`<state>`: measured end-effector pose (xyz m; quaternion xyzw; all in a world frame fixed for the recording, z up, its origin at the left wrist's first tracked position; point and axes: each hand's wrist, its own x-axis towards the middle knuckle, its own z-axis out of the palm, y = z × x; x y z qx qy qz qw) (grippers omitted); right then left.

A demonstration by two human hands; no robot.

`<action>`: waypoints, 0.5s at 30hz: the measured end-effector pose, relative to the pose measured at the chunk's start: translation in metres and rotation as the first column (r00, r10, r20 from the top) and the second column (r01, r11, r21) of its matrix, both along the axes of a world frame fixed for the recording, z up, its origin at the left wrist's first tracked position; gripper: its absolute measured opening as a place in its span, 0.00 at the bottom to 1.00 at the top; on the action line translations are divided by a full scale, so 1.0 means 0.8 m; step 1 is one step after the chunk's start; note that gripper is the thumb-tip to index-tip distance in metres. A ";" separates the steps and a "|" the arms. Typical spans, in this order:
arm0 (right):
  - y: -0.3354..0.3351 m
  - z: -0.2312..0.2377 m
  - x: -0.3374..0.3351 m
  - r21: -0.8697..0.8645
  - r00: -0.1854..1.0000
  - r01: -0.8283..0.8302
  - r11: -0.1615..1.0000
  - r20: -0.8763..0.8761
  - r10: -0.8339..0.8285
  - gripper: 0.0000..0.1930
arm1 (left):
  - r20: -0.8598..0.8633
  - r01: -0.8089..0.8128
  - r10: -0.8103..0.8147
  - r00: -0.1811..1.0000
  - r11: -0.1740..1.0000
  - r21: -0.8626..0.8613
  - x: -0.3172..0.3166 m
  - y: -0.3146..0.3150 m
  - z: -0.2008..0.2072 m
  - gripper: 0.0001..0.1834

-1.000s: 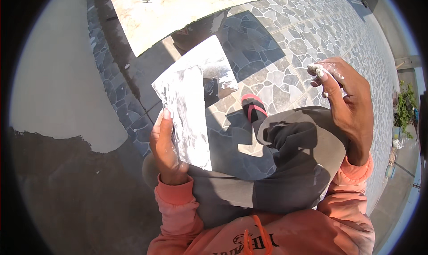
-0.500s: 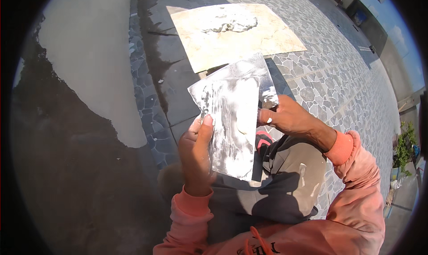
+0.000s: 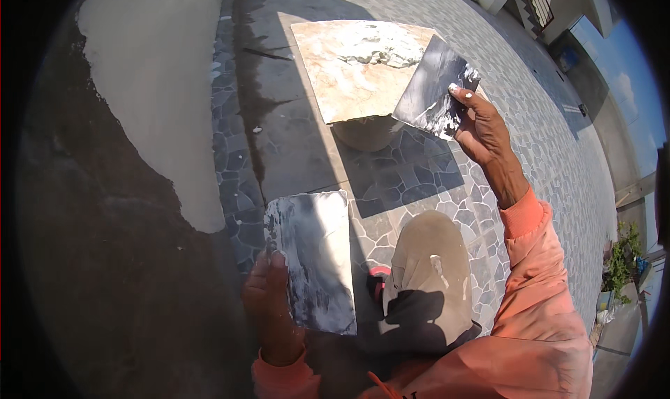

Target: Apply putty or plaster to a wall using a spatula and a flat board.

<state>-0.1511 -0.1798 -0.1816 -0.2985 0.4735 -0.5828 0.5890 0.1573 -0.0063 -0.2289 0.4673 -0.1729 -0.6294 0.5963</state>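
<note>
My left hand [image 3: 271,303] grips the edge of a flat rectangular putty scraper [image 3: 319,259], its face streaked with white putty, held low in front of me beside the wall. Raised at the upper right, my right hand [image 3: 486,130] pinches a second putty scraper [image 3: 434,74], thumb on its face, with white smears along the near and right edges. This scraper overlaps the right side of a cream marbled board [image 3: 338,95]. A lumpy heap of white putty [image 3: 380,50] lies on the board. Whether the right scraper touches the board, I cannot tell.
A round support [image 3: 366,135] shows beneath the board. On the left stands a dark wall [image 3: 105,259] with a pale coated area [image 3: 157,92]. My bent knee [image 3: 429,252] is below the board. Grey stone-patterned paving [image 3: 551,168] stretches right; a plant [image 3: 623,256] stands at the far right.
The two scrapers, together before, are now apart. My right hand has moved up and right to the board, while my left has lowered leftward with its scraper.
</note>
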 end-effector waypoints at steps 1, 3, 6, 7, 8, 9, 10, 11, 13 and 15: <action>-0.021 -0.003 -0.012 -0.004 0.990 0.003 1.000 -0.138 -0.004 0.14 | 0.068 -0.050 0.046 0.997 0.997 0.052 0.011 0.006 -0.008 0.12; -0.059 -0.006 -0.032 -0.034 0.866 -0.029 0.999 -0.500 0.008 0.11 | 0.143 -0.114 0.099 0.985 0.988 0.104 0.028 0.016 -0.015 0.12; -0.122 -0.011 -0.049 -0.088 -0.044 -0.231 0.969 -0.994 -0.101 0.10 | 0.328 -0.268 0.212 0.921 0.954 0.136 0.040 0.034 -0.019 0.21; -0.142 -0.015 -0.062 -0.148 -0.349 -0.479 0.865 -0.872 -0.342 0.11 | 0.327 -0.272 0.217 0.920 0.953 0.132 0.048 0.044 -0.023 0.21; -0.159 -0.024 -0.060 -0.149 -0.354 -0.545 0.825 -0.851 -0.388 0.12 | 0.756 -0.089 0.145 0.638 0.989 -0.115 0.062 0.055 -0.022 0.23; -0.172 -0.032 -0.058 -0.149 -0.356 -0.607 0.781 -0.828 -0.434 0.13 | 0.968 0.198 0.187 0.165 0.955 -0.219 0.069 0.063 -0.022 0.24; -0.187 -0.047 -0.056 -0.132 -0.386 -0.650 0.748 -0.791 -0.475 0.15 | 0.453 -0.192 0.244 0.858 0.969 -0.157 0.067 0.063 -0.025 0.27; -0.194 -0.057 -0.055 -0.108 -0.420 -0.685 0.720 -0.749 -0.512 0.16 | 0.457 -0.199 0.250 0.854 0.967 -0.157 0.067 0.058 -0.014 0.27; -0.197 -0.077 -0.053 -0.046 -0.484 -0.671 0.740 -0.729 -0.485 0.18 | 0.976 0.228 0.163 0.147 0.954 -0.194 0.072 0.044 0.024 0.26; -0.198 -0.110 -0.068 0.087 -0.519 -0.736 0.671 -0.709 -0.477 0.18 | 0.783 0.015 0.130 0.608 0.985 -0.175 0.067 0.016 0.051 0.25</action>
